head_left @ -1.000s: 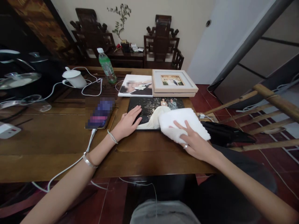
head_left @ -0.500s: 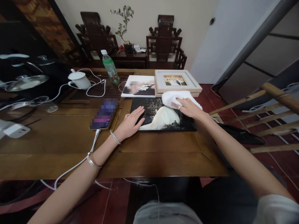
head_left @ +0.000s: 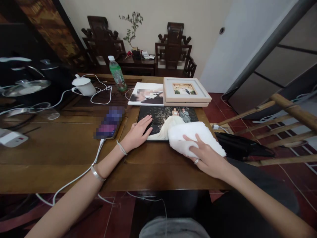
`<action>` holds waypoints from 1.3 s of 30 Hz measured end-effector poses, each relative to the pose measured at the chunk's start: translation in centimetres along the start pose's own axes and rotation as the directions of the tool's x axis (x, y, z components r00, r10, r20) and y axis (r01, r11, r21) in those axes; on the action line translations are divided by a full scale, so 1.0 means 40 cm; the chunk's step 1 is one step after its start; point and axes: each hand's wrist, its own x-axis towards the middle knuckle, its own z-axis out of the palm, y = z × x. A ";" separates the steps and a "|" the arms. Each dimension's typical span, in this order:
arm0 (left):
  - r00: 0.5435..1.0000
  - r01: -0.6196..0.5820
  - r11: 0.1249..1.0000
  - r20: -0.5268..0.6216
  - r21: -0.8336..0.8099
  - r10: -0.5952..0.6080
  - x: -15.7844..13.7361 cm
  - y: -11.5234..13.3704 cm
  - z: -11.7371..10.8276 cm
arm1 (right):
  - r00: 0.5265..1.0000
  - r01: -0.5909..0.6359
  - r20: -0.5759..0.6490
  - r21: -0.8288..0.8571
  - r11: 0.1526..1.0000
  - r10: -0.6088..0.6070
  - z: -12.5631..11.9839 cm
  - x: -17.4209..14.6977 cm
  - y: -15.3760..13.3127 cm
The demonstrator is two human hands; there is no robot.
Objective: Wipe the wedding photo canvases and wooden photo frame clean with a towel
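Right hand (head_left: 208, 158) gripped white cloth (head_left: 192, 130) over near-right corner of wedding-photo panel (head_left: 163, 127) on wooden table (head_left: 153, 175); left hand (head_left: 137, 134) lay flat at its left, thumb apart; hard push might have skidded panel into stacked picture frames (head_left: 170, 94).

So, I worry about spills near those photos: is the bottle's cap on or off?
On: the white cap covers the mouth of the bottle. How tightly it is screwed, I cannot tell.

Fluffy cloth (head_left: 192, 129) is lying under the right hand (head_left: 207, 157); beside the left hand (head_left: 138, 134), a glossy wooden table (head_left: 148, 162) is gleaming.
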 end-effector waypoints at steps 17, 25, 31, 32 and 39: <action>1.000 -0.022 0.997 -0.020 -0.071 0.020 0.002 -0.011 -0.004 | 0.981 -0.021 -0.194 0.035 0.999 0.027 -0.006 0.382 0.094; 0.999 -0.023 0.997 -0.028 -0.072 0.021 0.004 -0.022 0.008 | 0.991 0.107 -0.079 0.011 0.994 -0.105 0.056 0.188 -0.024; 0.999 -0.023 0.999 -0.031 -0.048 0.021 0.004 -0.023 0.008 | 0.990 0.138 -0.024 0.085 0.987 -0.136 0.035 0.090 -0.079; 0.999 -0.021 0.999 -0.028 -0.046 0.020 0.004 -0.023 0.007 | 0.993 0.114 -0.042 0.082 0.990 -0.111 0.030 0.099 -0.074; 0.999 -0.028 0.998 -0.030 -0.053 0.026 0.005 -0.026 0.003 | 0.990 -0.065 -0.123 0.000 0.998 0.065 0.002 0.301 0.018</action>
